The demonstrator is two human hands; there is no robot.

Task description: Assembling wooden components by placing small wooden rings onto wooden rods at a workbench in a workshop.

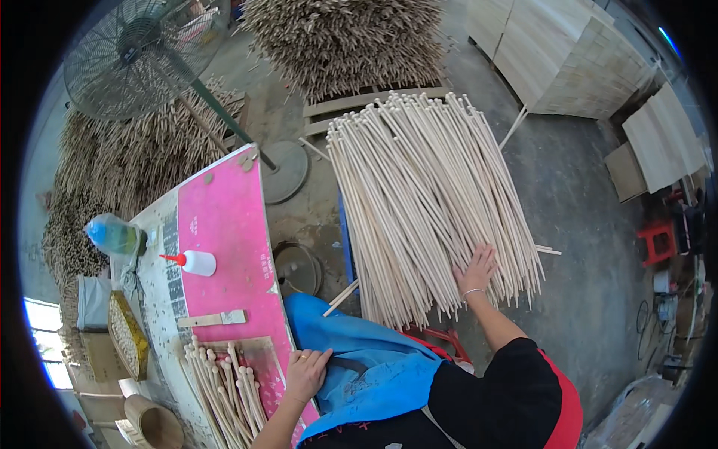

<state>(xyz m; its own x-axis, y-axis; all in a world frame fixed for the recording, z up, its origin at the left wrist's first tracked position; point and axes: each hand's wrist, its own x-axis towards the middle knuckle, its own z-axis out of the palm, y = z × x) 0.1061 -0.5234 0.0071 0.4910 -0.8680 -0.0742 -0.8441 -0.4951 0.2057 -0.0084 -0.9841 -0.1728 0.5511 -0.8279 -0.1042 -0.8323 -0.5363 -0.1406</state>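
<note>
My right hand (476, 271) lies palm down with fingers stretched out on a big pile of pale wooden sticks with rounded knobs (426, 202). The pile stands in front of me, its knobbed ends at the far side. At the near edge of the pink-topped table (228, 217), my left hand (307, 373) rests beside my blue apron (366, 352), its fingers laid out and no object seen in it. More knobbed sticks (224, 385) lie on the table, left of that hand. A flat brush (212, 319) and a white glue bottle with a red tip (197, 262) are farther along it.
A standing fan (134, 63) rises behind the table. Stacks of many thin sticks (344, 45) fill the back and the left. A round container (153, 421) and a yellow box (129, 335) sit at the left. Wooden panels (557, 52) and a red stool (658, 243) are to the right.
</note>
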